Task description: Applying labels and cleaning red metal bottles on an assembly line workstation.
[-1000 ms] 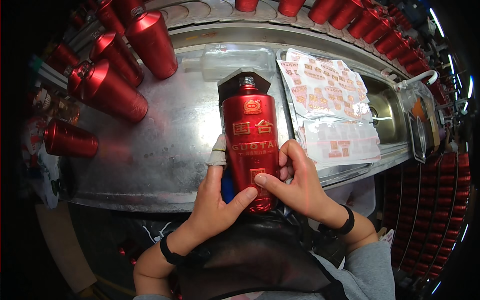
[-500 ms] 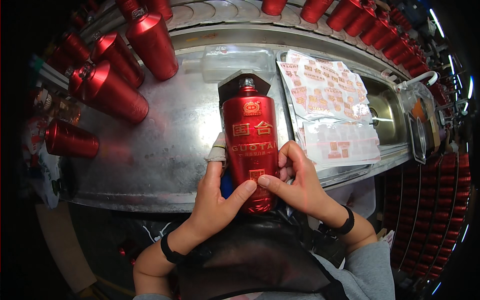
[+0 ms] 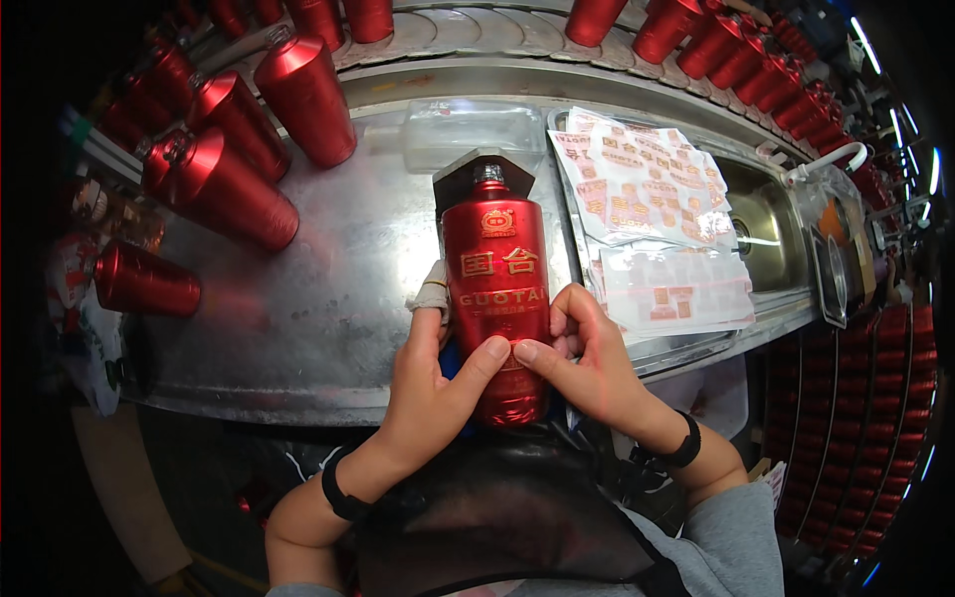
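A red glass bottle with gold lettering lies face up in front of me, its neck pointing away and resting by a dark angular holder. My left hand grips its left side, the thumb pressed on the lower front; a pale cover wraps one finger. From the right, my right hand clasps the bottle with fingers curled, its thumb beside the other over a small emblem low on the front. Right of the bottle lie sheets of gold and red transfer labels.
Several red bottles stand at the left of the metal table, one lying. A clear bottle lies behind the holder. More red bottles line the conveyor at the back. A sink with a white faucet is at right.
Both thumbs have slid slightly up the bottle, now covering the small emblem that showed before. Red bottles on the conveyor have shifted to the right.
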A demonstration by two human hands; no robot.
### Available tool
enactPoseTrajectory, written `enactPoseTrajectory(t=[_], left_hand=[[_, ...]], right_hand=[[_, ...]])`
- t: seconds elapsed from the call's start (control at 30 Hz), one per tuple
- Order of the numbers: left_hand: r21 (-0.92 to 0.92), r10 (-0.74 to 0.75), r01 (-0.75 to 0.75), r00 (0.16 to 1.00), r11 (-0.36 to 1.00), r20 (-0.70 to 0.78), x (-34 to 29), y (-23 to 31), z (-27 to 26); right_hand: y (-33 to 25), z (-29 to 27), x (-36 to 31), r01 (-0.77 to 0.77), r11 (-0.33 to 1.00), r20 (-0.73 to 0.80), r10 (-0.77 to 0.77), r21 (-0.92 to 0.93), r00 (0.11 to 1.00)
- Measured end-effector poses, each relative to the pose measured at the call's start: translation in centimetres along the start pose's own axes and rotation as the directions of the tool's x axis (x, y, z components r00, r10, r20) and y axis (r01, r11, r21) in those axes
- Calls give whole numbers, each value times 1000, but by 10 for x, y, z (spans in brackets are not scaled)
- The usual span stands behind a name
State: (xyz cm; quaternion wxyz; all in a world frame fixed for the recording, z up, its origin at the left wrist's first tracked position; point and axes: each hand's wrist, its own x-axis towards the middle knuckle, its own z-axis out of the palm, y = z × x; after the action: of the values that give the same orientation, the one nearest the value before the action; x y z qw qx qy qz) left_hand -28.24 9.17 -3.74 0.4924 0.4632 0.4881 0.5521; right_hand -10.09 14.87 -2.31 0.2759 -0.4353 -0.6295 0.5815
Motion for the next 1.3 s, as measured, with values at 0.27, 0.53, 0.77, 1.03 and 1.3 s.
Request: enactPoseTrajectory(t=[0.27, 0.53, 0.77, 1.03, 1.3], left_hand=[[-40, -41, 42, 999, 998, 12, 0, 4, -1], [-84, -12, 15, 1000, 996, 28, -4, -5, -7], [-49, 9, -9, 1000, 999, 14, -2, -4, -3], [-14, 8, -8, 1000, 1000, -2, -4, -3, -3], [-29, 10, -9, 999, 1000, 35, -5, -4, -5]], right_hand=[[0, 1, -1, 1, 1000, -6, -1, 21, 1000], [-2, 1, -1, 16, 1000, -21, -17, -22, 1000], [2, 3, -1, 40, 997, -40, -42, -65, 998], [4, 1, -1, 46, 998, -24, -47, -48, 999], [-1, -1, -2, 48, 998, 5, -48, -42, 999]])
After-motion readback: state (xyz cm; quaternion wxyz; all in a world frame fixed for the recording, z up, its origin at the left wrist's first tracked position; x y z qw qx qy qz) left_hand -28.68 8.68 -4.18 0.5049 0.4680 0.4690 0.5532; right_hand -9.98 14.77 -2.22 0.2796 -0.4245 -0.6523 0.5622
